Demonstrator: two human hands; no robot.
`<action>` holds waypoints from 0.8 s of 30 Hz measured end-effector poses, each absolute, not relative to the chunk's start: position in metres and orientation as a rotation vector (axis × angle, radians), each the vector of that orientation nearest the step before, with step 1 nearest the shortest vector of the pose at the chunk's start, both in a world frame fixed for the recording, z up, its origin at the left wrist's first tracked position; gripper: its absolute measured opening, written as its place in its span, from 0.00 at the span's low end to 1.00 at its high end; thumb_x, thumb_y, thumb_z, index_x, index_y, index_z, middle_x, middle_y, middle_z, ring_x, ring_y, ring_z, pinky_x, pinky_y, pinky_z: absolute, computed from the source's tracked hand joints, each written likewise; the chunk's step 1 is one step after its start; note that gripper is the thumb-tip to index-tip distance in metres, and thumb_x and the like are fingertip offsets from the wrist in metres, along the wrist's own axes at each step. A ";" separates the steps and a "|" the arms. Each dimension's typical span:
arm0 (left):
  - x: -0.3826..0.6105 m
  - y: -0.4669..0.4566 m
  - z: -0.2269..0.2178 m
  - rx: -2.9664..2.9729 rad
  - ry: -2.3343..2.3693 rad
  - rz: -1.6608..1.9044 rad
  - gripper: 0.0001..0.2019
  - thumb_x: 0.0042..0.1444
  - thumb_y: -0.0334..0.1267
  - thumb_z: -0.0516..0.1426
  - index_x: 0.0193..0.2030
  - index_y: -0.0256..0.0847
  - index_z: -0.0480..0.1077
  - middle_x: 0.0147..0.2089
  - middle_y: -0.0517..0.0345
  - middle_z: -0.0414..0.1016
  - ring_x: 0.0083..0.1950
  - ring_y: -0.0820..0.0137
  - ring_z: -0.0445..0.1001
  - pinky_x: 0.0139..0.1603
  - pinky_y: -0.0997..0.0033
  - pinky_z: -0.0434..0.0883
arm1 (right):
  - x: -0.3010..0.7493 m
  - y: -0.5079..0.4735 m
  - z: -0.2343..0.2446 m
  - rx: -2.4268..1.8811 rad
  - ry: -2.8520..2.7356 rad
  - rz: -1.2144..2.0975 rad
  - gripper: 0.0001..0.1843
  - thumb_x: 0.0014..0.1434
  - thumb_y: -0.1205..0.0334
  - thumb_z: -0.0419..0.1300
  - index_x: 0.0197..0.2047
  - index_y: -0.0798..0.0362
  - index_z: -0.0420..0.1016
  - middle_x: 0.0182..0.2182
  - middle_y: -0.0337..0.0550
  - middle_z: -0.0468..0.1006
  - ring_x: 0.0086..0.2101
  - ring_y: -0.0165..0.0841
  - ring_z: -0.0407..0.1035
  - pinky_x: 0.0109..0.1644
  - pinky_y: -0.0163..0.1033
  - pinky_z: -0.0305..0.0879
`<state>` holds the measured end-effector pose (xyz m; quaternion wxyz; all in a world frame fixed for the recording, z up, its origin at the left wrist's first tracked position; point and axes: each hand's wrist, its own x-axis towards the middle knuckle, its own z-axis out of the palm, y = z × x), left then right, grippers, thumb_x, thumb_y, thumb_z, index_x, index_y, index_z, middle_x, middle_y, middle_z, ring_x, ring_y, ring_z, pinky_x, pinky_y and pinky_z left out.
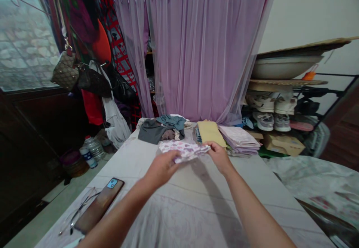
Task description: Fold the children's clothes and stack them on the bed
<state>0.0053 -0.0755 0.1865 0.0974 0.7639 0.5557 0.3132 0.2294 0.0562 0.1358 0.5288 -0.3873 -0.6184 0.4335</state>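
Note:
Between my two hands stretches a white cloth with purple spots (pixel 185 149), held just above the table (pixel 174 192). My left hand (pixel 164 164) grips its left front edge, fingers closed. At its right end, my right hand (pixel 217 155) pinches a corner. What garment or cloth it is, I cannot make out. Behind it lies a loose heap of dark grey and teal clothes (pixel 153 130) with a brown piece in front. Close to my right hand is a folded yellow cloth (pixel 211 133) on a stack, and beside that a pile of folded pale pink cloths (pixel 239 136).
A phone (pixel 99 205) and eyeglasses (pixel 81 207) lie at the table's left front. Bags (pixel 67 68) hang at the left above bottles (pixel 95 149) on the floor. A purple curtain (pixel 196 53) closes the back. Shoes (pixel 273 113) and a basin (pixel 284 67) fill the right rack.

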 end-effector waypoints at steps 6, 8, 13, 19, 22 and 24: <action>0.057 -0.107 0.073 2.047 1.471 0.803 0.17 0.46 0.23 0.52 0.40 0.43 0.70 0.42 0.58 0.76 0.44 0.68 0.72 0.48 0.71 0.67 | 0.279 0.011 0.027 -1.171 -1.520 0.976 0.09 0.45 0.59 0.55 0.31 0.48 0.74 0.32 0.42 0.81 0.36 0.41 0.74 0.45 0.47 0.68; 0.068 -0.111 0.059 2.028 1.431 0.741 0.20 0.44 0.21 0.51 0.42 0.44 0.70 0.44 0.58 0.76 0.47 0.68 0.72 0.50 0.70 0.67 | 0.291 0.002 0.012 -1.230 -1.606 0.868 0.11 0.46 0.61 0.53 0.32 0.47 0.74 0.32 0.42 0.81 0.36 0.41 0.74 0.43 0.46 0.68; 0.076 -0.114 0.051 1.987 1.407 0.634 0.22 0.43 0.21 0.50 0.43 0.45 0.71 0.44 0.60 0.78 0.46 0.67 0.73 0.49 0.69 0.67 | 0.302 -0.011 0.012 -1.312 -1.865 0.490 0.16 0.44 0.69 0.50 0.34 0.48 0.75 0.35 0.43 0.80 0.39 0.39 0.73 0.46 0.43 0.67; 0.076 -0.113 0.044 1.967 1.407 0.641 0.19 0.42 0.23 0.51 0.38 0.44 0.73 0.38 0.62 0.79 0.43 0.68 0.73 0.47 0.70 0.66 | 0.306 -0.016 0.011 -1.397 -1.844 0.463 0.24 0.43 0.74 0.49 0.40 0.47 0.76 0.37 0.41 0.81 0.40 0.37 0.74 0.47 0.42 0.68; 0.075 -0.114 0.041 1.992 1.390 0.645 0.19 0.42 0.23 0.51 0.38 0.44 0.74 0.37 0.61 0.78 0.43 0.68 0.73 0.47 0.70 0.67 | 0.310 -0.017 0.009 -1.417 -1.694 0.584 0.25 0.45 0.72 0.47 0.44 0.48 0.75 0.36 0.40 0.82 0.39 0.36 0.76 0.45 0.42 0.70; 0.075 -0.115 0.040 2.019 1.372 0.650 0.18 0.42 0.24 0.51 0.37 0.44 0.74 0.37 0.60 0.78 0.42 0.68 0.73 0.47 0.69 0.67 | 0.309 -0.019 0.014 -1.423 -1.652 0.587 0.23 0.47 0.71 0.47 0.44 0.49 0.74 0.37 0.41 0.82 0.39 0.36 0.76 0.45 0.43 0.70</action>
